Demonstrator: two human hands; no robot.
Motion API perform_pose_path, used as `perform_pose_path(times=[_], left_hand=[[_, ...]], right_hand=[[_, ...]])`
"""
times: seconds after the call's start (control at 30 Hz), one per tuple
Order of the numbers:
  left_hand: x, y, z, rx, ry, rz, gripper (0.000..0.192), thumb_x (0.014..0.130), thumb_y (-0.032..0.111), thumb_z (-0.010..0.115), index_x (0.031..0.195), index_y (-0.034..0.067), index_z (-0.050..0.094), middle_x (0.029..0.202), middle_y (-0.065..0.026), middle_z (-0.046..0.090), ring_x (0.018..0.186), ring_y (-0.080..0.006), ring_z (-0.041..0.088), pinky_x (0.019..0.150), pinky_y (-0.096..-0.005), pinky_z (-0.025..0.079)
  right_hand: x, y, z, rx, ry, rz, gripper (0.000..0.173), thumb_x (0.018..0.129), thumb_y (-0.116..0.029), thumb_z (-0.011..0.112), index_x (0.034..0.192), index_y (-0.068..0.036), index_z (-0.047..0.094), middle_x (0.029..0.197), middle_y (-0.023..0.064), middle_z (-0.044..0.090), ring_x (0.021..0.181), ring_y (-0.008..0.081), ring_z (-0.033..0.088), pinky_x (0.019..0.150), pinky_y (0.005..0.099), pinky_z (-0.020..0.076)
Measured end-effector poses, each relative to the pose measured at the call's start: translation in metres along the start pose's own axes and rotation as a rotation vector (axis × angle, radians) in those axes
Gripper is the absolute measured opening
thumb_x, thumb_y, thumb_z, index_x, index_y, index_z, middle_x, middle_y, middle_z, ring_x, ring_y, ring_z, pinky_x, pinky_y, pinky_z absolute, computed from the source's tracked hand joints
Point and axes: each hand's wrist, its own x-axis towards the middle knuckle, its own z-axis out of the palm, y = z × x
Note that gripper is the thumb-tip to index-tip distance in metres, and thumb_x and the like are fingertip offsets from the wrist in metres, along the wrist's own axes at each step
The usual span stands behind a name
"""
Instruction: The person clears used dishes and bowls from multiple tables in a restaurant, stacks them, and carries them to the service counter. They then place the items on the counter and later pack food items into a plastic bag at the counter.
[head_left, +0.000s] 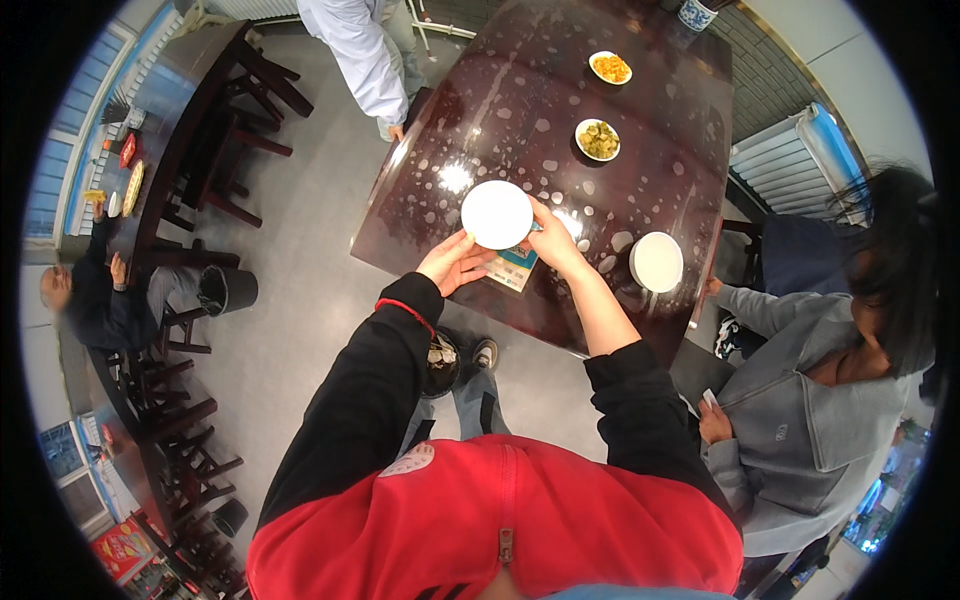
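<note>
Both of my hands hold a white bowl (497, 214) above the near part of a dark, glossy wooden table (540, 97). My left hand (454, 262) supports its lower left rim. On the opposite side, my right hand (553, 238) grips the bowl's edge. What the bowl contains cannot be made out through the brightness. Below the hands lies a printed card (516, 271), partly covered. To the right stands another bowl (656, 262) with pale, milky contents. Farther off are a small dish of green pickles (598, 140) and one of orange shredded food (610, 67).
A person in grey (795, 405) sits at the right, one hand near the table edge. Someone in a pale jacket (360, 60) stands at its far left. A bin (442, 366) is by my feet. Stools (232, 165) and a seated person (112, 300) line the left side.
</note>
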Motion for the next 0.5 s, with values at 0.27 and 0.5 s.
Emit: perform_pose_path(times=[0.27,0.5], left_hand=[[0.011,0.001,-0.016,0.026,-0.066,-0.095,0.046,0.087,0.037,0.053,0.125,0.015,0.037,0.11,-0.0084,0.054,0.107,-0.0217,0.05,0.087,-0.0422,0.043],[-0.044,0.018,-0.018,0.201,-0.054,-0.093,0.052,0.089,0.039,0.049,0.13,0.01,0.036,0.123,-0.0148,0.049,0.113,-0.0245,0.047,0.096,-0.0395,0.036]], right_hand=[[0.01,0.011,0.003,-0.048,0.058,-0.004,0.062,0.069,0.002,0.059,0.128,-0.007,0.042,0.113,0.014,0.058,0.102,0.0182,0.055,0.081,0.0285,0.0455],[-0.055,-0.009,0.034,-0.146,0.419,0.176,0.048,0.076,-0.02,0.062,0.118,-0.002,0.046,0.112,0.0126,0.055,0.102,0.0234,0.052,0.089,0.0358,0.0421]])
